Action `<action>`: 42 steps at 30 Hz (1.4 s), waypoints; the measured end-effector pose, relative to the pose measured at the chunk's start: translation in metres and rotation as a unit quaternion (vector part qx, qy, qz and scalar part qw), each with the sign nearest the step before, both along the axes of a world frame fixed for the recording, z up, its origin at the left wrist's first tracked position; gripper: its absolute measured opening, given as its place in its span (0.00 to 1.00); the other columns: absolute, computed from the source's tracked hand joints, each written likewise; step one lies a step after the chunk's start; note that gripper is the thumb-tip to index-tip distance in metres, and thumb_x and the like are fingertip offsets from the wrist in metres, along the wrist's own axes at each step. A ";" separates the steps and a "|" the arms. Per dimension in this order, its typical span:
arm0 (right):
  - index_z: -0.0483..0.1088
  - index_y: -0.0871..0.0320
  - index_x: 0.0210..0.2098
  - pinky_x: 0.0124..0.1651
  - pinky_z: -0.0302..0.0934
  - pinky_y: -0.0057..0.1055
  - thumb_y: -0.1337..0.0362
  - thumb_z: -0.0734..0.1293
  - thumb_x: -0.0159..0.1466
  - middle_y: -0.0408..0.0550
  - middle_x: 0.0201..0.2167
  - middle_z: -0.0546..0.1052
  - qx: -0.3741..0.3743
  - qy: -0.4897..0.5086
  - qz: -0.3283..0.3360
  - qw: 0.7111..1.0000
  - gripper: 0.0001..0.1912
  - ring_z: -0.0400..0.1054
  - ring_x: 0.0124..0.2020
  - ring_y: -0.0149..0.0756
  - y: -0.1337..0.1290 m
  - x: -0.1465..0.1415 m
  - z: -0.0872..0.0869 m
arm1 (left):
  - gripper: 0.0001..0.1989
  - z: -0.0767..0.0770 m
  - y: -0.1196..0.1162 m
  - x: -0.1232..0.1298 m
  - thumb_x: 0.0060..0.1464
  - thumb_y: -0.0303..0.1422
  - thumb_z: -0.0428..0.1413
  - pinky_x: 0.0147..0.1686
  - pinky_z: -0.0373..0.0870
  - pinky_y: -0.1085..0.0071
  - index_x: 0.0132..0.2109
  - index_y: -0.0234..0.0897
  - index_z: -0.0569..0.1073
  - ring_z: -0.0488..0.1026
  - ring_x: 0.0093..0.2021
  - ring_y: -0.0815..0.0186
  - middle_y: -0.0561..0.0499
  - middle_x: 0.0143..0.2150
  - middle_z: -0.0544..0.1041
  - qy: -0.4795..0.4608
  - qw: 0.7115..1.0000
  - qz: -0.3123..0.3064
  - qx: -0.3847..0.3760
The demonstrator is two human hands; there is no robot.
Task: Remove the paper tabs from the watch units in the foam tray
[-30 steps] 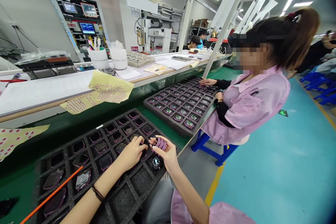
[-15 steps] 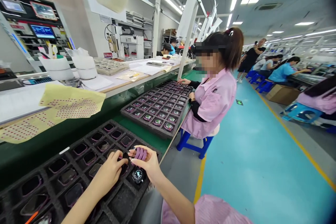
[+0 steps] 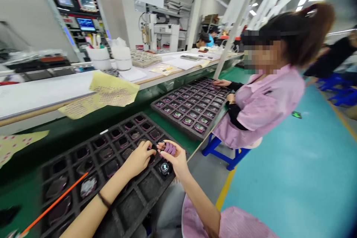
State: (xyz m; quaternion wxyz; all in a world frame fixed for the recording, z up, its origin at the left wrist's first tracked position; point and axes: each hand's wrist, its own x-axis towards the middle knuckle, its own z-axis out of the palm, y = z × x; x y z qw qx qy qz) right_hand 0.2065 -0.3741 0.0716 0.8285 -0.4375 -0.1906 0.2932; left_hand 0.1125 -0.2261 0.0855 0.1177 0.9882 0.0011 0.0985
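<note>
My right hand (image 3: 178, 158) holds several curved purple pieces (image 3: 169, 148) in its fingers, above the right end of a dark compartment tray (image 3: 131, 208). Beside it, my left hand (image 3: 141, 158) reaches into the tray with its fingertips pinched at a compartment; what they hold is too small to name. Dark watch-like parts with purple edges (image 3: 111, 168) lie in many compartments. A round lit watch face (image 3: 165, 167) shows just below my right hand. An orange stick (image 3: 55, 202) lies across the tray's left part.
A second tray (image 3: 182, 131) of similar parts lies further along the green bench, where a person in pink (image 3: 267, 100) sits on a blue stool (image 3: 223, 152). Dotted yellow sheets (image 3: 117, 91) hang over the shelf edge (image 3: 55, 108). White tubs (image 3: 121, 58) stand on the shelf.
The camera view has turned left, so the scene sits further right and more of the tray and orange stick shows. Both hands keep nearly the same pose over the tray, the purple pieces still held.
</note>
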 end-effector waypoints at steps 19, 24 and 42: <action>0.72 0.61 0.44 0.52 0.66 0.54 0.62 0.76 0.49 0.57 0.41 0.80 -0.059 -0.081 -0.050 0.994 0.23 0.76 0.43 0.50 -0.009 -0.005 -0.008 | 0.11 0.001 -0.008 -0.008 0.57 0.25 0.50 0.42 0.66 0.66 0.43 0.37 0.76 0.62 0.43 0.60 0.43 0.46 0.67 0.038 0.998 0.001 0.054; 0.72 0.61 0.44 0.52 0.66 0.55 0.63 0.76 0.49 0.59 0.42 0.79 -0.054 -0.078 -0.045 0.994 0.24 0.75 0.44 0.51 -0.009 -0.003 -0.010 | 0.12 -0.001 -0.008 -0.008 0.58 0.25 0.49 0.42 0.65 0.67 0.44 0.37 0.76 0.62 0.43 0.60 0.43 0.46 0.67 0.035 0.998 0.002 0.055; 0.71 0.58 0.45 0.54 0.64 0.54 0.62 0.75 0.52 0.54 0.42 0.80 -0.052 -0.018 0.090 0.994 0.21 0.75 0.44 0.47 -0.010 -0.020 0.010 | 0.15 0.044 -0.050 -0.123 0.57 0.21 0.44 0.56 0.64 0.65 0.48 0.37 0.68 0.65 0.53 0.63 0.44 0.51 0.66 -0.082 0.969 0.193 -0.127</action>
